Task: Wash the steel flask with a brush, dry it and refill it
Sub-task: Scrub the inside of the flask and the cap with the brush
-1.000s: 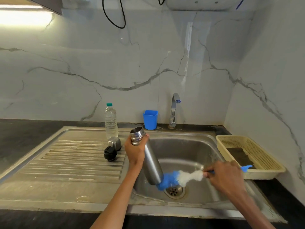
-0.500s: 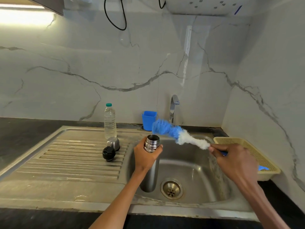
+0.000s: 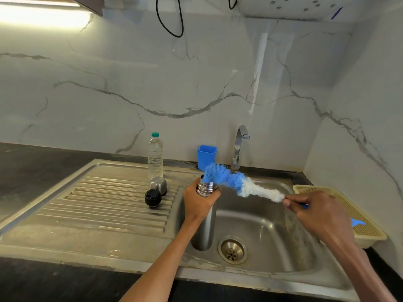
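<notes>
Wrapped tight around the threaded neck, the left hand (image 3: 199, 202) holds the steel flask (image 3: 205, 223) upright, its base down inside the sink (image 3: 272, 253) at the left wall, and the right hand (image 3: 314, 211) pinches the brush (image 3: 231, 182) where white bristles meet handle; blue tip sits at the open mouth. Steel looks rigid, probably slick when wet, so that ribbed neck is the sensible hold. Bristles look soft and should fold in. Open basin on the right, tap (image 3: 238, 147) beyond, caps (image 3: 156, 191) left on the drainer, yellow tray (image 3: 357, 214) close by the right wrist
</notes>
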